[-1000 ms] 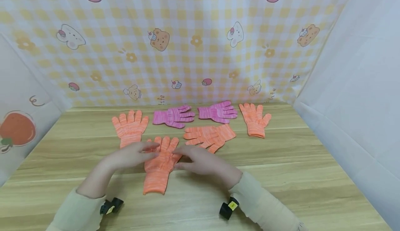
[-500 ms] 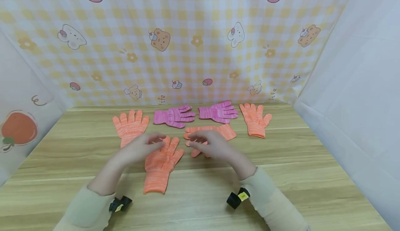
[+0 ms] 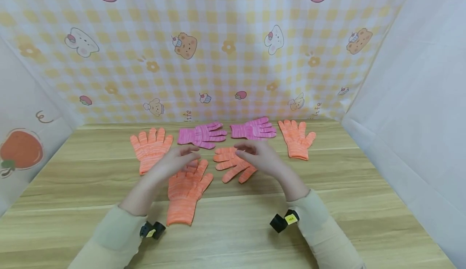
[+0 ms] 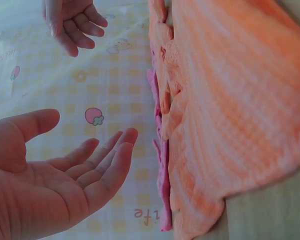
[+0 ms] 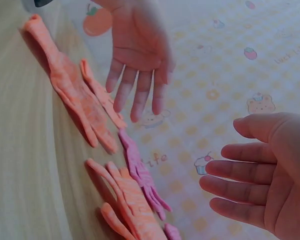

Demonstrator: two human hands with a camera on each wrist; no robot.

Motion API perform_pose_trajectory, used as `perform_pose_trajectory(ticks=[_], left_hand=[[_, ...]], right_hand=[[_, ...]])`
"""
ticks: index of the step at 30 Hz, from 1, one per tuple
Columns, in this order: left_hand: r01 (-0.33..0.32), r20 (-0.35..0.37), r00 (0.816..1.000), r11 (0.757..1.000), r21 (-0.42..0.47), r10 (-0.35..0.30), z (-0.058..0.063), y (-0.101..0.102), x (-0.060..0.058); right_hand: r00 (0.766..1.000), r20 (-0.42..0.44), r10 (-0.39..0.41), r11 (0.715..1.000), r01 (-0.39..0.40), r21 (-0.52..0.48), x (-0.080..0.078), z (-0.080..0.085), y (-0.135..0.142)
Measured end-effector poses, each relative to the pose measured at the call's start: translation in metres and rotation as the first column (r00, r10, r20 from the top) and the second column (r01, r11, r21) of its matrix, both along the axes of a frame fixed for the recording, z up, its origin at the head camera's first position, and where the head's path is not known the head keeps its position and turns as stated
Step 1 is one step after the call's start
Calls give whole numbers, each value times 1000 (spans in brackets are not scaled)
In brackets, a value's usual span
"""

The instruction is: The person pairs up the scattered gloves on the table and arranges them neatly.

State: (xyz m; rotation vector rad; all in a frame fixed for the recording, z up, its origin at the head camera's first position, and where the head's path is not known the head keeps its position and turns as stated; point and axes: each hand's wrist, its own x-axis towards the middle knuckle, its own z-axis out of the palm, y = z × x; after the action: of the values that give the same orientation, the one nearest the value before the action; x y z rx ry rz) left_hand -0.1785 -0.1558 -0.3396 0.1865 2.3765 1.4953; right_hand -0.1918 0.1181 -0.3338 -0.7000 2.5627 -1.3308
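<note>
Both hands are bare and hold nothing, with fingers relaxed and apart from the gloves. My left hand (image 3: 176, 163) hovers over the finger end of the front orange knit glove (image 3: 183, 200). Above a sideways orange glove (image 3: 230, 163) is my right hand (image 3: 263, 156), which hides that glove's cuff. In the left wrist view the palm of the left hand (image 4: 65, 192) shows, its fingers loosely bent. The right wrist view has the right hand (image 5: 265, 172) with its fingers spread a little, clear of the gloves below.
An orange glove (image 3: 150, 149) lies at the back left and another orange glove (image 3: 297, 140) at the back right. Between them lie two pink gloves, one left (image 3: 202, 135) and one right (image 3: 253, 130). A checked cloth (image 3: 229, 70) rises behind the wooden table (image 3: 346, 204).
My right hand has moved right and away from me, from the front glove to above the sideways glove. The left hand has shifted slightly up and right. The front glove stays put.
</note>
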Motion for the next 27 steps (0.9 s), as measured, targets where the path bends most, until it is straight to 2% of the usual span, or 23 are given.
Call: perform_pose_trajectory(ticks=[5, 11, 15, 23, 27], left_hand=[[-40, 78, 996, 996, 79, 34, -2, 7, -5], [-35, 127, 992, 993, 109, 21, -5, 16, -12], [-38, 164, 986, 991, 132, 16, -7, 21, -16], [-38, 213, 977, 977, 208, -7, -12, 26, -22], [-27, 220, 975, 979, 204, -19, -12, 28, -23]], right_hand=[[999, -32, -38, 999, 38, -19, -5, 0, 10], [991, -65, -121, 993, 121, -8, -12, 0, 22], [987, -72, -147, 989, 145, -27, -19, -4, 30], [971, -47, -235, 972, 234, -21, -27, -10, 42], [964, -17, -266, 964, 265, -23, -31, -16, 47]])
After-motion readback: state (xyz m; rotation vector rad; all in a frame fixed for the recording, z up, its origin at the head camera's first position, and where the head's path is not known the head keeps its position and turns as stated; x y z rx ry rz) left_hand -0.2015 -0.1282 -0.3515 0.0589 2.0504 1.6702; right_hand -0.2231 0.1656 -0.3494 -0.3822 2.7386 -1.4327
